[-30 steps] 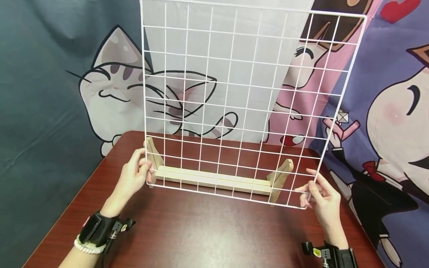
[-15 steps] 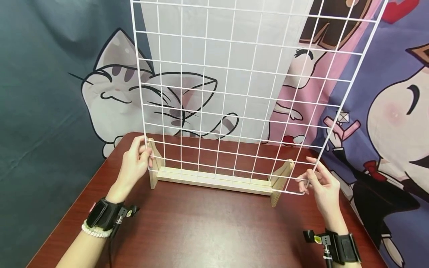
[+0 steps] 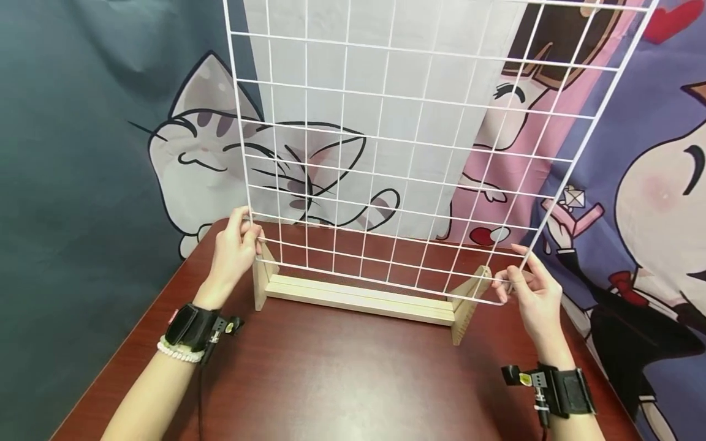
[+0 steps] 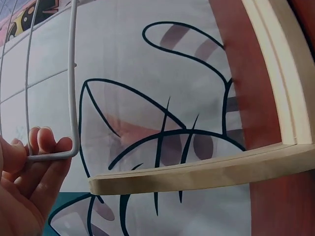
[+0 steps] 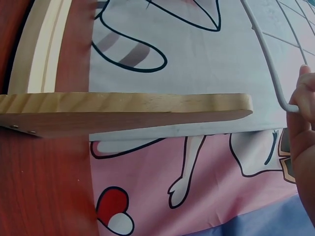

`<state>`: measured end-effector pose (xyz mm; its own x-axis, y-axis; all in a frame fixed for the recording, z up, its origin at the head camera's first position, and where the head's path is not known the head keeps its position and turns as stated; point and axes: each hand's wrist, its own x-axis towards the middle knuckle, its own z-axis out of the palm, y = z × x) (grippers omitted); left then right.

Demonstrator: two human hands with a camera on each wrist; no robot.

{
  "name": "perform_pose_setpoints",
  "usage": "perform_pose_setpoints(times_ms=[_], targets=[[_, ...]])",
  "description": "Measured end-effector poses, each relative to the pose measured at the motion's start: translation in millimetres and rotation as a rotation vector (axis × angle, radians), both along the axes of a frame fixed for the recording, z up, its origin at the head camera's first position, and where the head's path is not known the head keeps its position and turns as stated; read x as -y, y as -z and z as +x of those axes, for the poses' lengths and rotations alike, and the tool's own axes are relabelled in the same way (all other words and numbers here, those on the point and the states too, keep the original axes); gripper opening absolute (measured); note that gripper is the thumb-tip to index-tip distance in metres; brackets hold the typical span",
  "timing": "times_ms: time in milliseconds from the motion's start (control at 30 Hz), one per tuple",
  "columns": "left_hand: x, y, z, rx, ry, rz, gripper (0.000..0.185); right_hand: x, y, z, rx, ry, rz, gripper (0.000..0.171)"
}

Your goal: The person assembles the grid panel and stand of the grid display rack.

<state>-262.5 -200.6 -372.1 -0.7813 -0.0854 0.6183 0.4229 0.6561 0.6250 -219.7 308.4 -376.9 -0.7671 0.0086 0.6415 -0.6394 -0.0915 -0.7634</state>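
Note:
A white wire grid panel (image 3: 408, 141) stands upright in the air just above a pale wooden slotted base (image 3: 361, 299) on a dark red table (image 3: 342, 380). My left hand (image 3: 236, 252) pinches the panel's lower left corner (image 4: 74, 147) beside the base's left upright (image 3: 263, 275). My right hand (image 3: 529, 293) pinches the lower right corner (image 5: 285, 105) next to the right upright (image 5: 123, 110). The panel's bottom wire hangs a little above the base's slot. Its top edge runs out of the head view.
Behind the table hangs a cloth backdrop with a cartoon cat (image 3: 204, 153) and cartoon figures (image 3: 651, 202). Black wrist straps (image 3: 190, 327) sit on both forearms. Bare tabletop lies between me and the base.
The panel has moved away from me and up, from in front of the base to over it, and stands more upright. Both hands went with it, keeping their hold on the corners.

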Motion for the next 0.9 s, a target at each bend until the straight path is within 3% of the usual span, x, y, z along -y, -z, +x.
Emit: perform_pose_setpoints(times_ms=[133,300,433,633,900], targets=[[-2.6,-0.5,-1.6,-0.012,0.008,0.019,0.026,-3.2,-1.2,-0.7,-0.008,-0.014,0.004,0.040],[-3.8,4.6,-3.6,-0.019,-0.022,0.025,0.026,-6.1,-1.0,-0.8,0.069,0.027,0.091,0.040],[-5.2,5.3,-10.5,-0.028,-0.038,-0.001,0.023,-7.3,-2.9,-4.6,0.077,0.041,0.122,0.040],[-2.5,-5.4,-21.3,-0.061,-0.055,-0.018,0.020,-5.0,-9.9,-17.1,0.030,0.027,0.136,0.039],[4.4,-24.6,-34.9,-0.026,0.039,0.015,0.019,-5.3,-17.2,-34.6,-0.053,-0.018,0.127,0.039]])
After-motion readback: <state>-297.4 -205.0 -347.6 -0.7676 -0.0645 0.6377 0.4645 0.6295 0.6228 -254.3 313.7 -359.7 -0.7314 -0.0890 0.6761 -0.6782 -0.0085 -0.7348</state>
